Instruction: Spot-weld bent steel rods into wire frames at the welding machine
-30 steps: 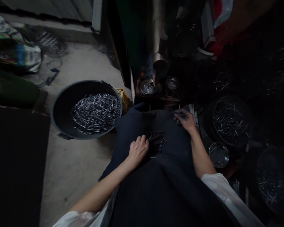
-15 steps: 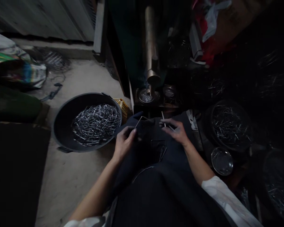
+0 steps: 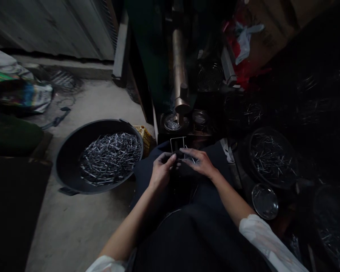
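"Status?"

"Left hand (image 3: 162, 166) pinches the wire frame (image 3: 177, 138) above the lap (image 3: 221, 166). Right hand (image 3: 200, 162) holds a rod (image 3: 194, 160), narrow grip, at the frame's right side."

"Obstructions?"

"Machine arm (image 3: 180, 75) ahead, partly covering the dish (image 3: 165, 121). Loaded tub (image 3: 68, 162) left, beside crate (image 3: 143, 135); basin (image 3: 249, 166) and bowl (image 3: 265, 202) right."

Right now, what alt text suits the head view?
A person's left hand and right hand hold thin bent wire before a thick metal bar in dim light. A black tub of thin metal pieces stands at left.
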Demonstrator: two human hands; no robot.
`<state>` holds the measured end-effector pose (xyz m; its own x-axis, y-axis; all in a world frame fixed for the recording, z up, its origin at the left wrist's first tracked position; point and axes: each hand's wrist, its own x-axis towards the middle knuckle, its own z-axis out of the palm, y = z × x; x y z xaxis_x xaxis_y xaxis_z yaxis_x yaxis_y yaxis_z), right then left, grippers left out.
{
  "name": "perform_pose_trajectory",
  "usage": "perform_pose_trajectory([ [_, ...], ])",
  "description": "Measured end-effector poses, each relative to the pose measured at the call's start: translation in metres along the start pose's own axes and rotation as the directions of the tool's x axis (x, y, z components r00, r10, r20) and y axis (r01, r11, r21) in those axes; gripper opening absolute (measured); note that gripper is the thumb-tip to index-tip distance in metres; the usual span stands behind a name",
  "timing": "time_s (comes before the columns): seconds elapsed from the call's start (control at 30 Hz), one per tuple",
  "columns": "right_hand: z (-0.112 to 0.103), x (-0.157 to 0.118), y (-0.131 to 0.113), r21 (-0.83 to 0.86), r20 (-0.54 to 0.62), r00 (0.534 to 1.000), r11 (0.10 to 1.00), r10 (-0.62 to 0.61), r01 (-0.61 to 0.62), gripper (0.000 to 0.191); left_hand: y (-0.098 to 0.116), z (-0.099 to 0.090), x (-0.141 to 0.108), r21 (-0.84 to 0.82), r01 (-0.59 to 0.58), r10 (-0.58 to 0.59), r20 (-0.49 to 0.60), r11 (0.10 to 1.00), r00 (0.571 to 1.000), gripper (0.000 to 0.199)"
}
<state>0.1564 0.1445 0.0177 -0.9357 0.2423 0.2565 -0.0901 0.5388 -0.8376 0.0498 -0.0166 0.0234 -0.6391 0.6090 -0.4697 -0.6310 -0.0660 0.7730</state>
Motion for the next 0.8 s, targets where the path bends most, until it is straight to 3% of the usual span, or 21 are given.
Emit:
perform_pose_trajectory([
  [0.3, -0.008, 0.007, -0.005, 0.074, 0.009, 1.000, 0.997, 0.010, -0.011, 0.044, 0.007, 0.004, 0.000, 0.048, -0.047, 0.047, 0.009, 0.998, 0.999, 0.036],
  [0.8, -0.022, 0.023, -0.010, 0.057, 0.049, 0.999, 0.998, 0.006, -0.009, 0.043, 0.016, 0.009, 0.005, 0.029, -0.086, 0.085, 0.039, 0.996, 0.996, 0.035],
])
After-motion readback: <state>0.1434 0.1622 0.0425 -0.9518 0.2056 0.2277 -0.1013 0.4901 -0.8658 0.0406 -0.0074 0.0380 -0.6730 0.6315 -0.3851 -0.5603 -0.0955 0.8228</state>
